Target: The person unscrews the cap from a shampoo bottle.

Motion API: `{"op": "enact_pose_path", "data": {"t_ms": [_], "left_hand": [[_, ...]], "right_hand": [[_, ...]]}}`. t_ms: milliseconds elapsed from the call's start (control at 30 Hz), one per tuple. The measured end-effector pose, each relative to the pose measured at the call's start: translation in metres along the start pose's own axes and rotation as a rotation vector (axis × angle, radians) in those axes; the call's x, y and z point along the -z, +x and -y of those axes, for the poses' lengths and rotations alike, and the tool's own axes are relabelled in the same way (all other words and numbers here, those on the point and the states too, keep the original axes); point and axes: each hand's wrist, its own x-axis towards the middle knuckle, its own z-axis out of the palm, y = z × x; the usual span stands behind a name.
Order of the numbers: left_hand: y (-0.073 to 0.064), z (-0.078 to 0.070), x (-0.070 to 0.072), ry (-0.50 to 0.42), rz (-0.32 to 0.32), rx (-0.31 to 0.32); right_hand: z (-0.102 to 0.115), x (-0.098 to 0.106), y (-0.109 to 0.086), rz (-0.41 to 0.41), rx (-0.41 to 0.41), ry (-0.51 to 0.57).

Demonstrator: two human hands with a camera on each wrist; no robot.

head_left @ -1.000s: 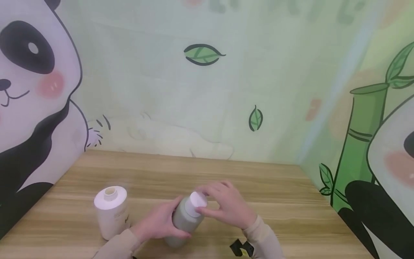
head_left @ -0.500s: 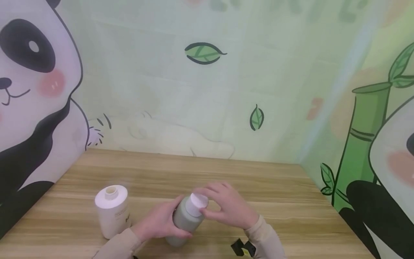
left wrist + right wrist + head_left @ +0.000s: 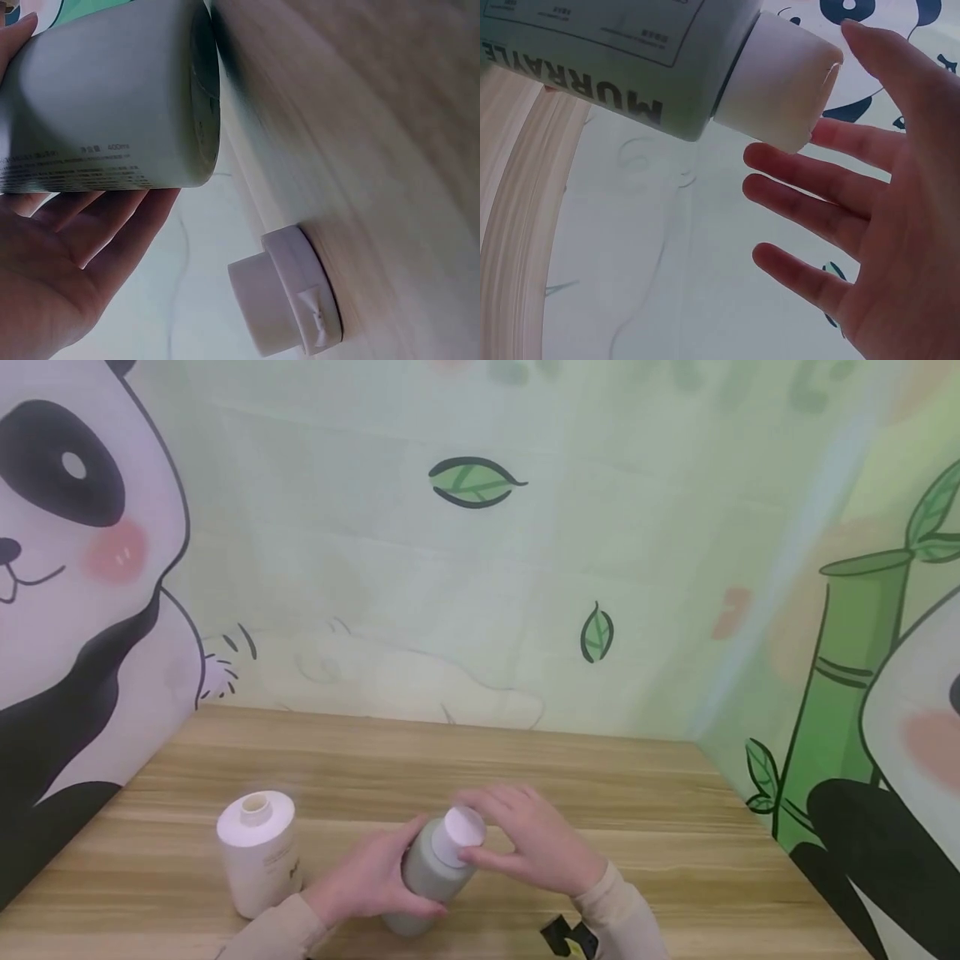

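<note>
My left hand (image 3: 375,870) grips a grey-green bottle (image 3: 435,868) around its body and holds it tilted to the right. In the right wrist view its side bears dark lettering. The bottle's white cap (image 3: 459,837) is on its neck, with my right hand (image 3: 528,839) pinching it between thumb and fingers. In the right wrist view the thumb (image 3: 874,49) is at the cap's upper edge. The left wrist view shows the bottle's base close over the table. Beside it, a pale lid (image 3: 289,289) with a bow stands on the table.
A white bottle (image 3: 258,864) with an uncapped neck stands to the left, near the left forearm. A small black object (image 3: 557,935) with a yellow patch is by the right sleeve. Behind the wooden table (image 3: 450,756) hangs a panda-printed backdrop (image 3: 360,543).
The right hand and cap have shifted very slightly to the right. Both hands keep their hold, and the white bottle stands where it was.
</note>
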Motion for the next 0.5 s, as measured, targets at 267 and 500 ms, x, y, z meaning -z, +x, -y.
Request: {"op": "enact_pose_path", "data": {"t_ms": [267, 500], "left_hand": [[-0.0002, -0.0017, -0.0022, 0.012, -0.001, -0.004], [-0.0006, -0.0024, -0.0011, 0.003, -0.006, 0.003]], "right_hand": [[0.0024, -0.0001, -0.0004, -0.092, 0.033, -0.067], [0.0007, -0.0012, 0.0009, -0.114, 0.067, -0.096]]}}
